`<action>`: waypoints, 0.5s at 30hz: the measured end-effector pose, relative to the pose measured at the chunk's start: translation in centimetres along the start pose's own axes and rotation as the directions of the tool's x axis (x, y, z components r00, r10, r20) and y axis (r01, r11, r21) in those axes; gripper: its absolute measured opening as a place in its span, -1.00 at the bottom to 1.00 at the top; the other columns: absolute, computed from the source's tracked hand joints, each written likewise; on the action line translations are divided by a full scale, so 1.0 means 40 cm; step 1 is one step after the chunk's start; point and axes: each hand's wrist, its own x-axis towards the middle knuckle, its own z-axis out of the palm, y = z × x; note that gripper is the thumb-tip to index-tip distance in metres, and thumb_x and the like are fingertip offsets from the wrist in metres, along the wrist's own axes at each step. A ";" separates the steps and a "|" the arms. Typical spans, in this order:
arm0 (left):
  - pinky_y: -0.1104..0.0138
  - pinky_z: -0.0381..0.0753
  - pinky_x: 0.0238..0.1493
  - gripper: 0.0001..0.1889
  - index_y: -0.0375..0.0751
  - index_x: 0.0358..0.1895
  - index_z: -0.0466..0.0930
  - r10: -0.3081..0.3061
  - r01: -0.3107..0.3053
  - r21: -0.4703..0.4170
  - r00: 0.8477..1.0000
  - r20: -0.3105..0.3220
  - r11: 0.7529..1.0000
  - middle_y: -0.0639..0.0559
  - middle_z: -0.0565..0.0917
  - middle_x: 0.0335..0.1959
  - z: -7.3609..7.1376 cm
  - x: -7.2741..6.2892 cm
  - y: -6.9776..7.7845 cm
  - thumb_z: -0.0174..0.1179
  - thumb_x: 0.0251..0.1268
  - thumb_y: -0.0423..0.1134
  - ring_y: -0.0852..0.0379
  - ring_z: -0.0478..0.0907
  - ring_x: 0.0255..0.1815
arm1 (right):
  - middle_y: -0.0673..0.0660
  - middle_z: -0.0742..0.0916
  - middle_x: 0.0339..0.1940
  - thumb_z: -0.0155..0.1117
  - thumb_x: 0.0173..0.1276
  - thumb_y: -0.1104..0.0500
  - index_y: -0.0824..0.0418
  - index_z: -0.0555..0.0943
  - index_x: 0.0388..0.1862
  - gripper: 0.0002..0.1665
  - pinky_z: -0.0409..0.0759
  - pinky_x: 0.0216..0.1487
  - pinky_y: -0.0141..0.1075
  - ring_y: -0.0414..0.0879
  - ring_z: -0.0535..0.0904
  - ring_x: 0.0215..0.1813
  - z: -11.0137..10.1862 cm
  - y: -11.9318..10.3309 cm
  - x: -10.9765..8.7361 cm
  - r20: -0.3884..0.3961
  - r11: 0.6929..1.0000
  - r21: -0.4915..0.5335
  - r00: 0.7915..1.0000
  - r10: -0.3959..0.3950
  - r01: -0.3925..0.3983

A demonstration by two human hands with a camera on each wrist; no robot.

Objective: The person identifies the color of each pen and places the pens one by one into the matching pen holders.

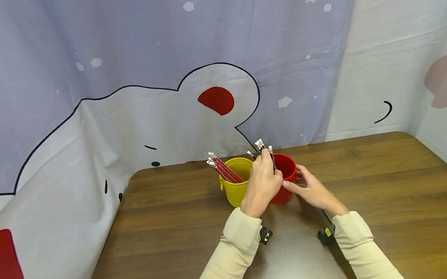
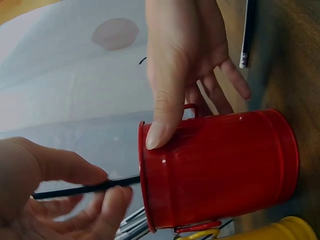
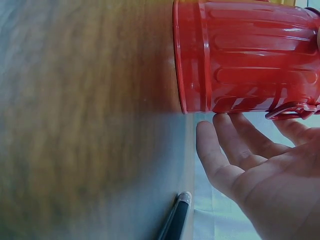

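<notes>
My left hand [image 1: 261,185] is over the red bucket [image 2: 220,165], pinching a black pencil [image 2: 85,190] between thumb and fingers. The pencil's far end meets the bucket's rim; whether it reaches inside is hidden. My right hand [image 1: 315,193] steadies the red bucket, thumb on its rim and fingers against its side by the handle. Several white-tipped dark pencils [image 1: 259,144] show behind my left hand, their lower parts hidden. Left of the red bucket stands a yellow bucket [image 1: 236,194], with several red pencils [image 1: 227,171] leaning in it.
On the wooden table [image 1: 164,240] a dark pencil [image 2: 246,40] with a white eraser lies under my right wrist. A printed cloth [image 1: 130,30] hangs behind the table's back edge and along its sides.
</notes>
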 end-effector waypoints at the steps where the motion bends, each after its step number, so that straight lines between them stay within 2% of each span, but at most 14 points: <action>1: 0.30 0.62 -0.17 -0.69 -0.37 -0.10 0.38 -0.012 0.012 0.008 1.000 0.007 1.000 -0.16 0.59 -0.28 0.002 -0.001 -0.001 0.17 0.04 -0.43 0.00 0.59 -0.25 | 0.37 0.44 0.17 0.20 0.30 0.14 0.31 0.16 0.32 -0.30 0.38 0.13 0.09 0.27 0.40 0.15 0.000 0.000 -0.001 -0.002 1.000 0.000 1.000 -0.001 0.001; 4: 0.29 0.61 -0.16 -0.66 -0.40 -0.07 0.42 -0.040 0.040 0.024 0.999 0.020 0.999 -0.16 0.60 -0.27 0.006 -0.003 -0.003 0.17 0.03 -0.43 -0.01 0.59 -0.24 | 0.37 0.44 0.17 0.20 0.29 0.14 0.31 0.16 0.31 -0.30 0.38 0.13 0.10 0.26 0.40 0.15 0.001 0.005 0.000 -0.006 1.000 0.004 1.000 -0.006 0.006; 9: 0.27 0.60 -0.18 -0.68 -0.32 -0.08 0.49 -0.087 0.085 0.048 0.996 0.036 0.995 -0.09 0.61 -0.28 0.008 -0.002 -0.007 0.16 0.02 -0.40 0.01 0.58 -0.24 | 0.37 0.44 0.17 0.20 0.29 0.14 0.32 0.16 0.32 -0.30 0.37 0.14 0.10 0.26 0.39 0.15 0.001 0.009 0.003 -0.005 1.000 0.006 1.000 -0.009 0.009; 15: 0.27 0.61 -0.23 -0.64 -0.32 -0.03 0.49 -0.169 0.167 0.027 0.982 0.079 0.986 -0.06 0.63 -0.26 0.009 -0.005 -0.014 0.18 0.02 -0.38 0.04 0.60 -0.26 | 0.37 0.44 0.17 0.20 0.29 0.13 0.33 0.16 0.32 -0.28 0.36 0.15 0.10 0.26 0.39 0.15 0.001 0.007 0.004 -0.005 1.000 -0.003 1.000 -0.005 0.005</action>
